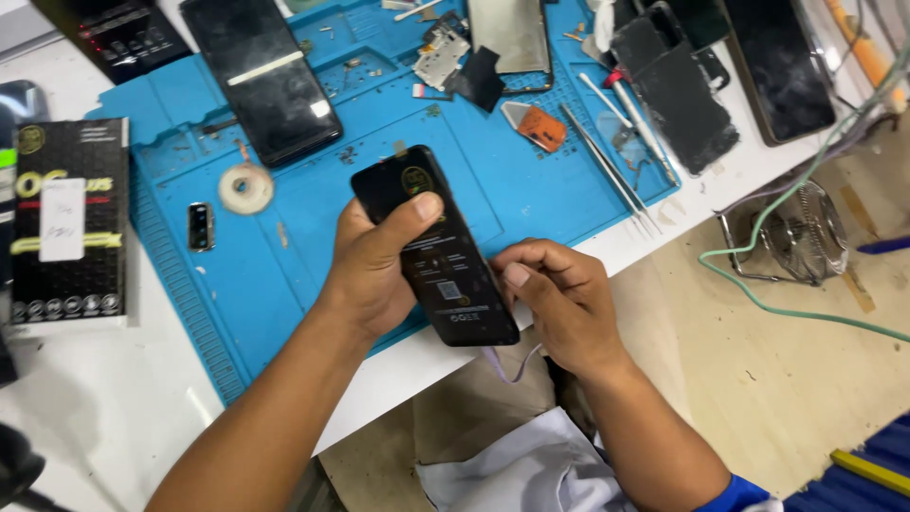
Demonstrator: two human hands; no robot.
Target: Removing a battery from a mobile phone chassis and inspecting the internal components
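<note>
My left hand (pixel 374 270) grips a flat black phone-sized panel (pixel 445 265) with printed labels, thumb pressed on its upper face. My right hand (pixel 559 303) pinches the panel's lower right edge, fingers curled; a thin pale film strip (pixel 507 365) hangs below it. The panel is held tilted above the near edge of a blue work mat (pixel 284 256).
On the mat lie a dark phone (pixel 263 76), a tape roll (pixel 245 188), a small camera module (pixel 200 226), tweezers (pixel 607 166), a screwdriver (pixel 637 118), an orange tool (pixel 538 125) and loose parts. A black box (pixel 68 223) sits left. Dark screens (pixel 678 90) lie at right. A green cable (pixel 777 209) hangs off the table.
</note>
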